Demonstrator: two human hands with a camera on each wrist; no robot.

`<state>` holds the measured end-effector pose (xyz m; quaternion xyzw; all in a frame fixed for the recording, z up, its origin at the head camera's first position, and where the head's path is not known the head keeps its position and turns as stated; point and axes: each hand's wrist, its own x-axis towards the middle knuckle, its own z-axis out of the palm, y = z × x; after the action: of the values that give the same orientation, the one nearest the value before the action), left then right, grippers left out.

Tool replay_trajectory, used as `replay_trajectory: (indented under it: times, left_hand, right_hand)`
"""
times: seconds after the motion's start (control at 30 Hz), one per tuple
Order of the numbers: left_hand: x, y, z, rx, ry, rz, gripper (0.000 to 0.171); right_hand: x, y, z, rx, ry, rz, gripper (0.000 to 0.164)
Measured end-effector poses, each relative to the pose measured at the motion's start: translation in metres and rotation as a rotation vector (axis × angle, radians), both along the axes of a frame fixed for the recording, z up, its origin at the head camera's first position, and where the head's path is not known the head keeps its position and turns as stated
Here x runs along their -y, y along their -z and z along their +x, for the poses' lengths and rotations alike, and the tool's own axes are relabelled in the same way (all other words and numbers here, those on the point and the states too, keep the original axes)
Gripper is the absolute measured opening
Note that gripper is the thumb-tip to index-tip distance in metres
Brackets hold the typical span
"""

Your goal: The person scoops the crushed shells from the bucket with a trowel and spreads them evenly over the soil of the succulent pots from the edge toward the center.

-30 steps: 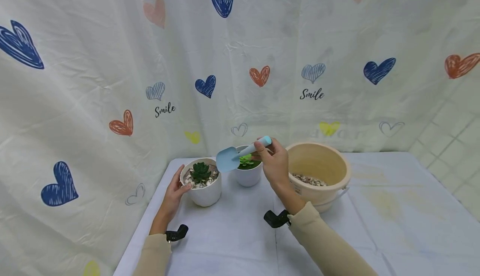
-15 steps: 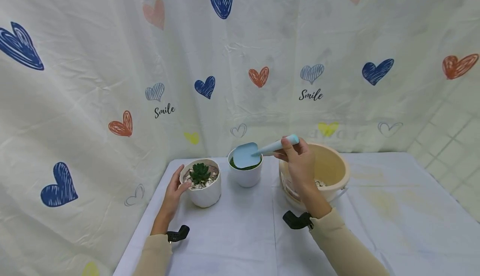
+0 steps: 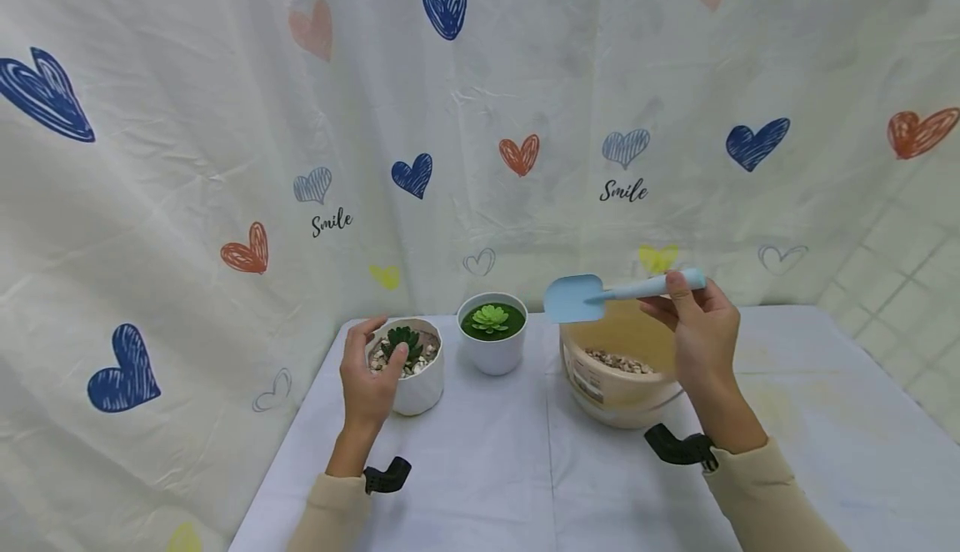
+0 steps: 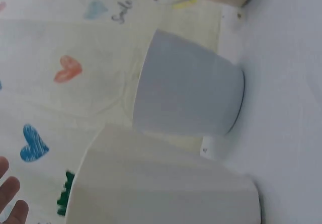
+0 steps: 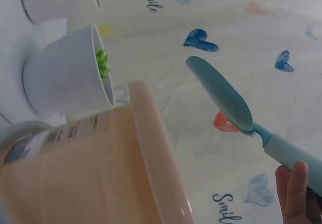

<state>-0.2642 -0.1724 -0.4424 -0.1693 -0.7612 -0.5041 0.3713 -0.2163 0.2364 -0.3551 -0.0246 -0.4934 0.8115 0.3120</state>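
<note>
A light blue hand trowel (image 3: 574, 298) is gripped by its handle in my right hand (image 3: 703, 339). It is raised above the cream bucket (image 3: 611, 389), its blade pointing left. Pebbles (image 3: 618, 361) lie in the bucket's bottom. My left hand (image 3: 366, 381), fingers spread, is over the near-left side of a white pot (image 3: 422, 389); in the left wrist view its fingertips (image 4: 9, 190) show apart from the pot's wall. A dark green succulent (image 3: 405, 338) stands among pale stones in that pot, partly behind my thumb.
Between the pot and the bucket stands a second white pot (image 3: 491, 358) with a light green succulent (image 3: 490, 318). A white cloth (image 3: 480, 469) covers the table. Behind it hangs a white curtain (image 3: 555, 60) printed with hearts.
My right hand has carried the trowel right, from beside the dark succulent's pot, past the second pot, to above the bucket. My left hand has let go of the pot's rim and lifted slightly.
</note>
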Motion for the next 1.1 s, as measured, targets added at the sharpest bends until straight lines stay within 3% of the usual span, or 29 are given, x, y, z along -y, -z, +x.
replay_trajectory:
  times: [0.13, 0.27, 0.37, 0.53, 0.73, 0.9, 1.1]
  left_hand:
    - [-0.031, -0.001, 0.004, -0.088, 0.089, -0.026, 0.037]
    - [-0.065, 0.0, 0.006, -0.073, 0.209, -0.018, 0.032]
    - [-0.09, 0.003, 0.007, -0.002, 0.305, -0.006, 0.027]
    - [-0.127, 0.009, 0.002, 0.2, 0.439, 0.029, 0.022]
    - [-0.167, 0.016, -0.006, 0.399, 0.518, 0.081, 0.03]
    - [-0.195, 0.021, -0.012, 0.47, 0.565, 0.141, 0.037]
    - [-0.218, 0.027, -0.015, 0.51, 0.608, 0.173, 0.045]
  right_hand:
    - [-0.021, -0.001, 0.007, -0.004, 0.033, -0.04, 0.03]
    - [-0.037, 0.003, 0.012, 0.013, 0.072, -0.025, 0.03]
    - [-0.046, 0.008, 0.013, 0.029, 0.104, 0.011, 0.028]
    - [-0.054, 0.015, 0.011, 0.091, 0.145, 0.125, 0.023]
    - [-0.055, 0.021, 0.001, 0.226, 0.148, 0.323, 0.02]
    - [-0.052, 0.023, -0.007, 0.337, 0.176, 0.572, 0.022]
    - [-0.048, 0.025, -0.018, 0.371, 0.18, 0.726, 0.038]
